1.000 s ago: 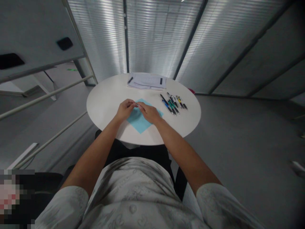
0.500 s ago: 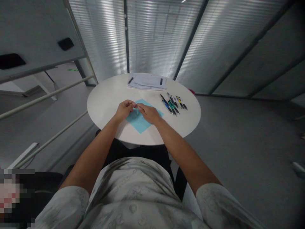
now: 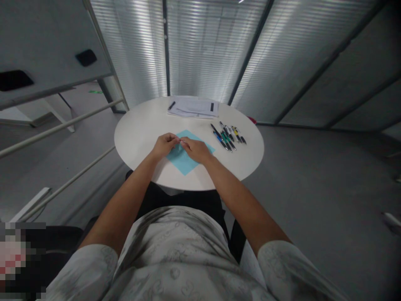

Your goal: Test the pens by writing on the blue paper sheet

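Observation:
Both of my hands meet above a light blue square sheet (image 3: 186, 166) that lies with one corner toward me on the round white table. My left hand (image 3: 165, 145) is closed in a pinch at the sheet's left side. From the right, my right hand (image 3: 196, 149) is also pinched, its fingertips touching or nearly touching those of the left. Something small and dark may be between the fingertips, but it is too small to name. To the right of the sheet lies a loose group of pens (image 3: 224, 140) with black, blue, green, white and yellow parts.
A stack of white papers (image 3: 192, 107) with a dark pen-like object on it lies at the far edge of the round white table (image 3: 138, 125). Window blinds (image 3: 200, 54) stand behind. At left is a frame with pale metal rails (image 3: 62, 125).
My fingertips have shifted very slightly down and closer together. The sheet, pens and papers stay where they were.

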`<action>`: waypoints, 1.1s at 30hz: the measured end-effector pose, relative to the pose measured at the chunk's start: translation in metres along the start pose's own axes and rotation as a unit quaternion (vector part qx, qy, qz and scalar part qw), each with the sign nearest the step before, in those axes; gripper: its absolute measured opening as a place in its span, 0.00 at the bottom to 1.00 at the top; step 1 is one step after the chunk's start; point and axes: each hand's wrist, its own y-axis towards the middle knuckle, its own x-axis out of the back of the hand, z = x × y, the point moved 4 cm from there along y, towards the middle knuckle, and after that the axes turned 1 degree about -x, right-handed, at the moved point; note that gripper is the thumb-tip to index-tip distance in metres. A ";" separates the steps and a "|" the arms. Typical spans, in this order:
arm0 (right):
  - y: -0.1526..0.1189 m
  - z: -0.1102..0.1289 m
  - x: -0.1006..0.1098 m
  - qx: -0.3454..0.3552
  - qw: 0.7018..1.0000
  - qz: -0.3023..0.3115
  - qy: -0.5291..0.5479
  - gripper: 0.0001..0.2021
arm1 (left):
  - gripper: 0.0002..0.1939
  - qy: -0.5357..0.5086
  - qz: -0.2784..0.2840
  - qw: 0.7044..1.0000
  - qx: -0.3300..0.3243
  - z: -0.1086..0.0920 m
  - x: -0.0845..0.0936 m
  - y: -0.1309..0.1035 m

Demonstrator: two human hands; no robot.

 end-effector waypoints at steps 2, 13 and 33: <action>0.000 -0.001 -0.001 -0.010 1.000 0.003 -0.003 0.21 | 0.09 -0.001 0.010 1.000 0.006 0.000 -0.001 -0.001; 0.002 -0.007 -0.005 -0.003 0.999 -0.027 0.031 0.12 | 0.14 0.006 0.030 0.999 0.013 -0.002 0.000 -0.003; 0.004 -0.009 -0.006 -0.001 0.996 -0.041 0.073 0.17 | 0.11 -0.019 0.026 0.999 0.011 -0.001 0.001 -0.002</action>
